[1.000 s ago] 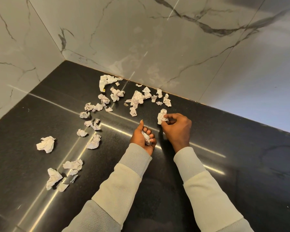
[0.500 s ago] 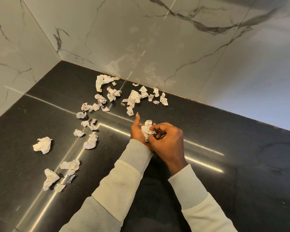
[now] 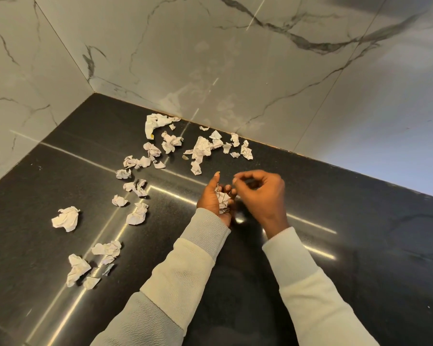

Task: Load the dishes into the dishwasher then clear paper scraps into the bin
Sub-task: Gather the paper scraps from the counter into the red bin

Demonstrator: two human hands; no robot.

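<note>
Several crumpled white paper scraps (image 3: 200, 149) lie scattered over the black countertop (image 3: 348, 233), from the back corner down to the front left. My left hand (image 3: 211, 198) is cupped palm up above the counter and holds a small wad of paper scraps (image 3: 222, 200). My right hand (image 3: 263, 193) hovers just to its right, fingers curled loosely, thumb and forefinger near each other with nothing visible between them. No dishes, dishwasher or bin are in view.
Marble-patterned walls (image 3: 210, 58) meet in a corner behind the counter. Larger scraps lie at the left (image 3: 66, 219) and front left (image 3: 77, 269). The counter's right part is bare black stone.
My right hand carried a scrap from the counter into my left palm, let it go, and has now lifted slightly away to the right. The left hand holds more paper than before.
</note>
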